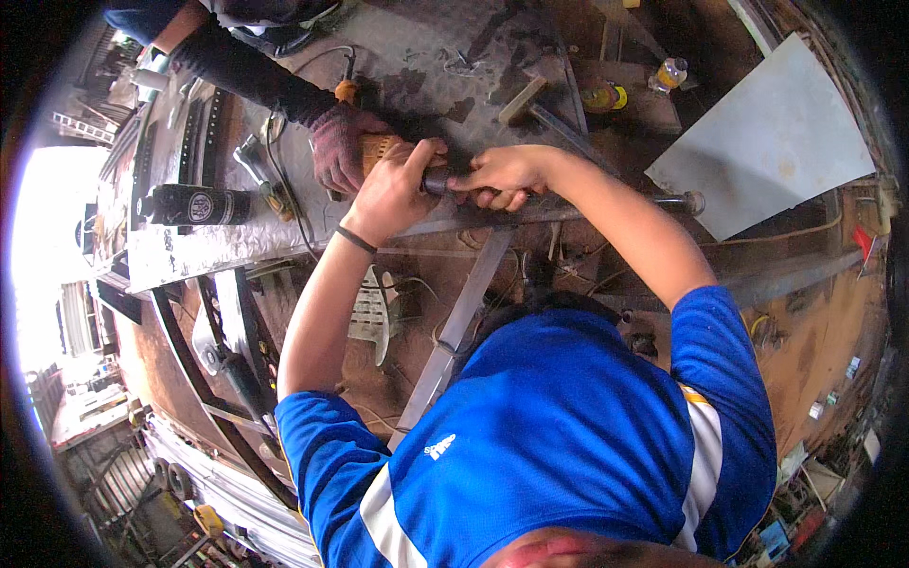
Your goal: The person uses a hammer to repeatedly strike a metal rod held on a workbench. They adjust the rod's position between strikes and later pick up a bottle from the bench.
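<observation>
Orange-bodied tool (379,148): grasped it with left hand (394,189) above bench (208,251) near edge; curled right hand (507,174) at dark end (436,180), couldn't tell if gripping.

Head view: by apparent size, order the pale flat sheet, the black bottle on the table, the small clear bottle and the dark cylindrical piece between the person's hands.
1. Pale flat sheet
2. Black bottle
3. Clear bottle and dark cylindrical piece: too alike to rank, the piece partly hidden.
</observation>
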Available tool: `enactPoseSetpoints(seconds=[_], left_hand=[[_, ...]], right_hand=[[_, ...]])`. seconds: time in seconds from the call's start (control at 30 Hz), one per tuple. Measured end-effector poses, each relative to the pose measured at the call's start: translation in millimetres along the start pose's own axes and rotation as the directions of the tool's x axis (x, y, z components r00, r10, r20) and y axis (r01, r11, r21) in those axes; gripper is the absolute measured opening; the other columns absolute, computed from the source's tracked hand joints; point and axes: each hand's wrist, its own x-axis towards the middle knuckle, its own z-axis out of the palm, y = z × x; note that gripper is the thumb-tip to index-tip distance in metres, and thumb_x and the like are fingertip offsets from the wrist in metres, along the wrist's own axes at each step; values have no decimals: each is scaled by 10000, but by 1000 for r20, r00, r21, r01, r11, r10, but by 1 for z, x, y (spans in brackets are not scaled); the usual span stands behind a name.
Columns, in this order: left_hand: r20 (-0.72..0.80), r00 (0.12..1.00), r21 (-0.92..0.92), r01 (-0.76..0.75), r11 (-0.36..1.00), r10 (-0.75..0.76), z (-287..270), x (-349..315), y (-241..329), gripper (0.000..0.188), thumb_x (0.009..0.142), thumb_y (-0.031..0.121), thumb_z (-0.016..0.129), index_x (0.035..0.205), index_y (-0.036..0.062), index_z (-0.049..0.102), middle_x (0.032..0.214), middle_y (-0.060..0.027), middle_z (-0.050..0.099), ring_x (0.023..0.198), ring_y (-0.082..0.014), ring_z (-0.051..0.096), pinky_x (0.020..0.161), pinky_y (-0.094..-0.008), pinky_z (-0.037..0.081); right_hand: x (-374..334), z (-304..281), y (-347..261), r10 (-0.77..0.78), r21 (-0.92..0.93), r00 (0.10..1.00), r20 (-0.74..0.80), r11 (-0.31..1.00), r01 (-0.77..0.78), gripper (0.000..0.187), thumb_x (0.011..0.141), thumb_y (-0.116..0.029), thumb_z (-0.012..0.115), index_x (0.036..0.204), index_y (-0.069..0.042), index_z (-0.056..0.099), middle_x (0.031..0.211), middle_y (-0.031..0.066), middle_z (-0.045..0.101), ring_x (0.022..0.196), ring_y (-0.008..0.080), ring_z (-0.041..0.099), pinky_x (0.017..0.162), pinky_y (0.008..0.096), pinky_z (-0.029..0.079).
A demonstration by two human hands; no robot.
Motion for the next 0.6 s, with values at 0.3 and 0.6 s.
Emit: enactPoseSetpoints(seconds=[0.3, 0.6], left_hand=[[495, 867, 185, -43, 982, -55, -19, 45, -1, 668, 668, 87, 755, 1297, 60, 533, 990, -230, 693, 960, -434, 657, 812, -493, 549], [175, 985, 302, -56, 952, 3, -5, 4, -8, 408, 704, 115, 704, 1097, 45, 620, 938, -157, 684, 1007, -348, 635, 877, -447, 522]], right_hand=[[33, -8, 10, -280, -920, 948, -153, 392, -33, 459, 916, -468, 719, 1021, -47, 571, 812, 25, 624, 629, 210, 586, 577, 361, 520], [31, -2, -30, 238, -198, 964, 118, 957, -212, 196, 879, -274, 760, 923, -92, 703, 714, 5, 604, 475, 54, 465, 420, 253, 392]])
